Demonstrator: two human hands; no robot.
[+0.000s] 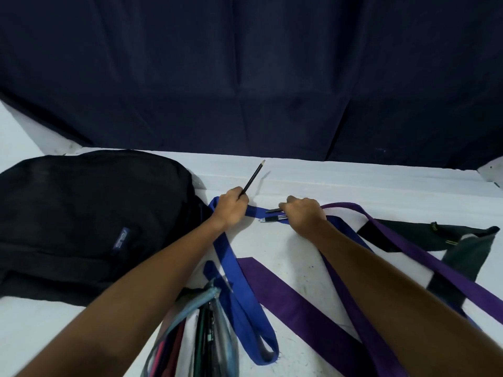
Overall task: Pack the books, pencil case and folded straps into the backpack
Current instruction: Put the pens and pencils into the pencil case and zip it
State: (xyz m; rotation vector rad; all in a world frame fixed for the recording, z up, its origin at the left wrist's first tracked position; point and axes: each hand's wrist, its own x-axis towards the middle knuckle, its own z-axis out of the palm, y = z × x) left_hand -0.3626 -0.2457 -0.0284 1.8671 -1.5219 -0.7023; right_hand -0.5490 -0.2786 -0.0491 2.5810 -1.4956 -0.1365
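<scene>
Your left hand [231, 204] is closed round a black pencil [253, 176], gripped low on the shaft so the sharpened tip points up and away from you, clear of the cloth beneath. Your right hand [303, 213] is curled knuckles-up over two pens [273, 219] lying on the white desk [353, 183]; its fingers are bent round their near ends, though whether the pens are lifted or only pinned to the desk cannot be told. Both hands appear to be gathering loose writing tools, presumably bound for the clear pencil case [196, 336] that lies open-mouthed between your forearms at the near edge, already holding several pens and pencils.

The straps are not yet folded. A blue strap [239, 289] runs from under your left hand down toward you and loops back near the case; a purple strap [294, 300] crosses the desk in long slack lengths and passes under your right forearm. A black strap [408, 235] lies farther right, partly under the purple one. Spread as they are, they seem set aside until the small items are cleared off them.

The black backpack [89, 221] lies flat at your left, touching the blue strap's far end; whether its zip is open is not visible. No books can be seen. The packing looks to be at an early stage.
</scene>
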